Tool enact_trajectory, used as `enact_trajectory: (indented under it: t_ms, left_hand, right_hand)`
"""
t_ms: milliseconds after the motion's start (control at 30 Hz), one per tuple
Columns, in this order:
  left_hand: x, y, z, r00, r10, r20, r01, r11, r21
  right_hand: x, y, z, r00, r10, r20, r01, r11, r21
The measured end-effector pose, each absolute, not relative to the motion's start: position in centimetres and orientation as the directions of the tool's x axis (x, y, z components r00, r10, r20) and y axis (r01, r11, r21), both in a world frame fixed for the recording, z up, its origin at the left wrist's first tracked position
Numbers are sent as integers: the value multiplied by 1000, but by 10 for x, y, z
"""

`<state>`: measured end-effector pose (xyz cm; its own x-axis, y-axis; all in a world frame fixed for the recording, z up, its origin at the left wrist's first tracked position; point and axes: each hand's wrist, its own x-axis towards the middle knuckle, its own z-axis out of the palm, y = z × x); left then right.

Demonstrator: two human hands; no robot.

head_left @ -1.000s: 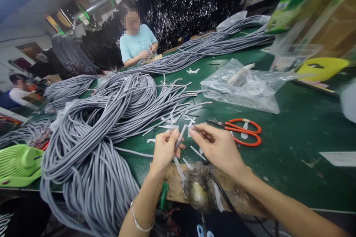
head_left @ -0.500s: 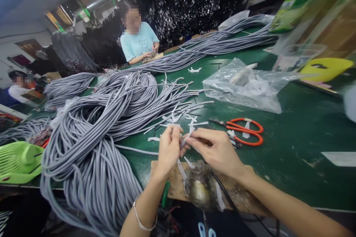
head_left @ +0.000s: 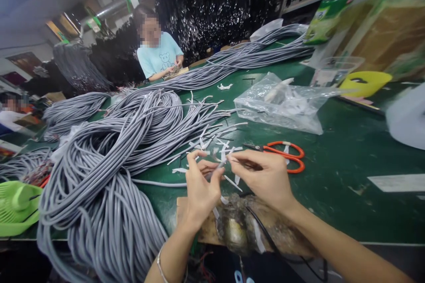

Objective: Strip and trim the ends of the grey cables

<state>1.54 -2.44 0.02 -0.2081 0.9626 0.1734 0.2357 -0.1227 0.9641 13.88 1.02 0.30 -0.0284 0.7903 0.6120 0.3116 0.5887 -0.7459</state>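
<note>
Between my hands is the end of a grey cable point(head_left: 162, 183), which runs in from the pile at the left. My left hand point(head_left: 203, 183) grips it near the tip, thumb below and fingers curled around. At the cable's tip my right hand point(head_left: 262, 172) is pinched; what its fingertips hold is too small to make out, perhaps fine wire ends. Just beyond my fingers lie several white paper-like strips point(head_left: 204, 140). Orange-handled scissors point(head_left: 292, 170) rest right behind my right hand. Below both hands sits a wooden board point(head_left: 212, 232) carrying a dark, crusted device with a rounded metal part point(head_left: 236, 232).
A large coil of grey cables point(head_left: 109, 150) fills the left side. A clear plastic bag point(head_left: 282, 110) lies beyond the scissors. At far left is a green fan point(head_left: 16, 208). Right of the bag stand a yellow scoop-like piece point(head_left: 368, 83) and containers. Across the table a co-worker point(head_left: 161, 53) sits.
My left hand has turned, its fingers opening out and its thumb shifting lower along the cable. My right hand has stayed by the tip. The whole view has shifted slightly.
</note>
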Motion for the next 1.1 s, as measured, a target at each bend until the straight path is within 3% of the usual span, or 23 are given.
enact_trajectory:
  t_ms: [200,500,667,833,1000,1100]
  left_hand:
    - [17,-25,2,-294,923,249,275,-168,947]
    - [11,-26,0,-274,887,372,430,-233,872]
    - [7,-27,-1,-239,880,410,505,-248,827]
    - [0,-23,6,-215,956,202,210,-157,965]
    - [-7,-20,16,-82,995,52,-88,-59,994]
    - [-6,-20,18,-48,999,21,-143,-28,989]
  right_hand:
    - [142,14,6,137,824,550,309,492,-814]
    - [142,15,6,-228,877,423,402,481,-779]
    - [140,12,5,-201,851,486,411,523,-746]
    - [137,13,-1,-141,904,404,290,428,-856]
    - [130,13,-2,-337,895,294,86,340,-936]
    - [127,12,0,-383,847,369,69,424,-903]
